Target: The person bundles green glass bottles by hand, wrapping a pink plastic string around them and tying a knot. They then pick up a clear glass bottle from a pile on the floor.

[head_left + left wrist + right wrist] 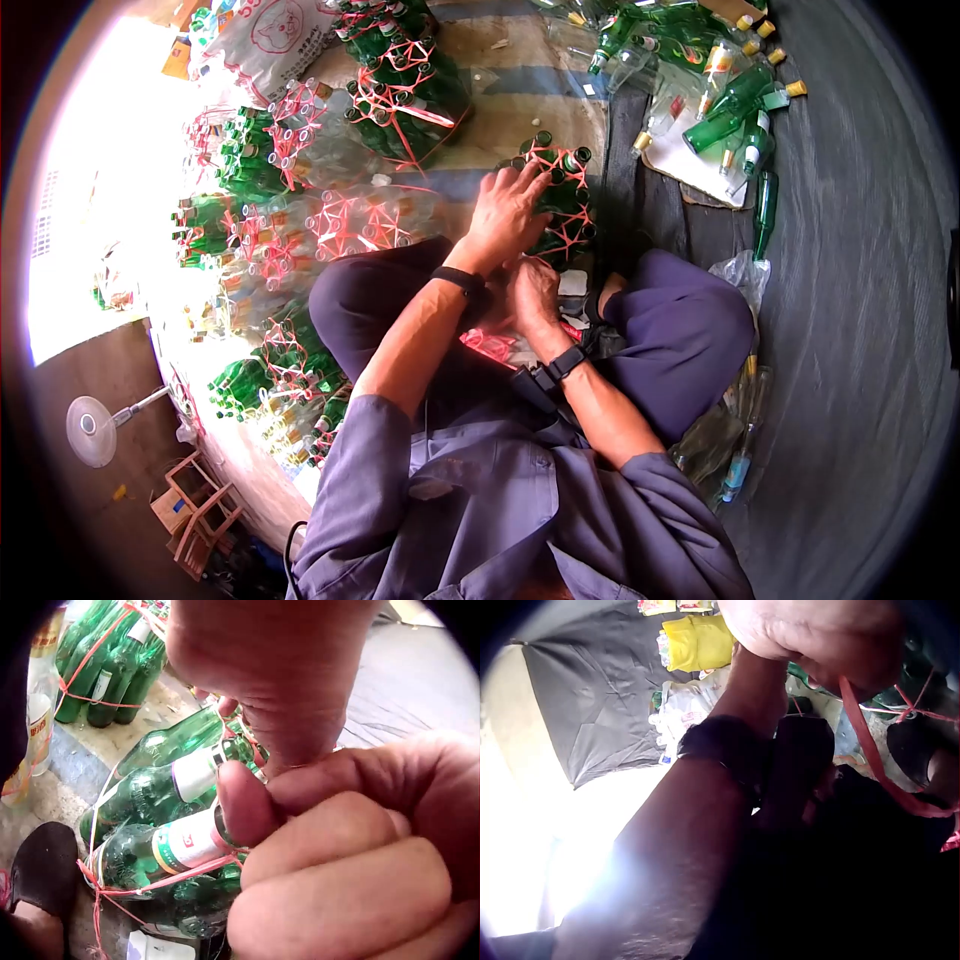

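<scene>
Your R grip (337, 877) is together, fingers curled, clamped on red string (866, 739), which trails down to the lower right of the R-wrist view. Your L grip (505, 215) lies over the necks of the green btls (131, 795), fingers bent; can't tell if it's clamped on anything. Those green btls are tied in a bundle w/ pink-red bands, upper centre of the head view, R grip just below the L one. In the L-wrist view they're left of centre, a couple w/ white labels, a dark shoe (49, 870) near them at lower left.

Another tied bundle (385, 135) stands top centre-left of the head view, w/ a white bag (270, 40) beside it, upper left. Tied clear btls (365, 215) are left of your grips. Loose btls (735, 105) lie upper right, some w/ yellow caps, near the dark sheet (850, 330) covering the right side. Fan (92, 430) is lower left, wooden chair (195, 510) below it.
</scene>
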Available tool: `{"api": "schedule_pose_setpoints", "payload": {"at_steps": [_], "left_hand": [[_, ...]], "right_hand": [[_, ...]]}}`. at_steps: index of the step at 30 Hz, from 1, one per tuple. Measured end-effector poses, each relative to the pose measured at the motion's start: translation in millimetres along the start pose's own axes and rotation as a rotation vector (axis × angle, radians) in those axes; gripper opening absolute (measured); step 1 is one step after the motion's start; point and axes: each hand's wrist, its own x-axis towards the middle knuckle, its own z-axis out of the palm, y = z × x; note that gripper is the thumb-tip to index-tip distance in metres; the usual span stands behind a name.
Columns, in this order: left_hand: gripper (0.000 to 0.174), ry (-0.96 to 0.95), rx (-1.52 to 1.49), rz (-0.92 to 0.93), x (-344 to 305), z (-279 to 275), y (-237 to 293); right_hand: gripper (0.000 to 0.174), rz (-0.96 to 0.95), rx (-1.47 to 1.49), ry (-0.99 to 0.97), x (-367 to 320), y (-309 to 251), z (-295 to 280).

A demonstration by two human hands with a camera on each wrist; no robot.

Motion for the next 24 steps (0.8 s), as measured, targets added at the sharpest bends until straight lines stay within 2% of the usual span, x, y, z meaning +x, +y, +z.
{"api": "schedule_pose_setpoints", "payload": {"at_steps": [1,2,4,5,7,11,13,14,16,17,19,20,22,24], "left_hand": [[0.069,-0.019,-0.018,-0.015,0.2,-1.3,0.2],[0.069,-0.023,-0.015,-0.015,0.2,-3.2,0.7],[0.077,0.025,0.096,-0.043,-1.2,-9.1,6.6],[0.077,0.018,0.096,-0.041,0.4,-9.5,8.6],[0.087,0.027,0.097,-0.146,4.9,-6.1,10.4],[0.096,-0.089,0.017,-0.141,11.2,17.1,4.3],[0.096,-0.114,0.002,-0.182,17.7,22.3,9.8],[0.096,-0.137,-0.011,-0.229,20.5,25.0,12.3],[0.098,-0.159,-0.048,-0.250,22.0,33.5,11.8],[0.100,-0.156,-0.097,-0.261,22.2,37.2,9.6],[0.102,-0.155,-0.142,-0.273,23.9,38.8,6.8],[0.104,-0.157,-0.157,-0.275,24.1,40.3,5.7],[0.105,-0.164,-0.176,-0.277,23.1,45.5,3.7],[0.104,-0.155,-0.167,-0.251,23.6,47.2,-0.5]], "right_hand": [[0.015,-0.093,-0.099,-0.056,-0.4,-0.3,-1.4],[0.015,-0.091,-0.094,-0.056,0.1,-0.8,-0.5],[0.013,0.073,0.006,-0.030,-1.3,0.7,1.1],[0.013,0.078,0.010,-0.027,-0.8,1.6,1.6],[0.020,0.270,0.100,0.010,1.3,0.9,3.4],[0.021,0.257,0.130,-0.026,1.3,0.7,2.4],[0.022,0.123,-0.013,-0.057,2.0,3.6,-0.3],[0.022,0.125,-0.010,-0.050,4.0,11.0,-0.5],[0.025,-0.207,-0.439,-0.137,11.1,40.7,0.1],[0.025,-0.205,-0.435,-0.135,16.1,50.3,-0.6],[0.019,-0.354,-0.584,-0.228,25.1,49.1,-0.5],[0.019,-0.352,-0.581,-0.227,27.8,49.2,-1.9],[0.007,-0.850,-0.911,-0.205,27.5,33.0,-5.1],[0.008,-0.891,-0.920,-0.193,30.2,33.1,-6.4]]}}
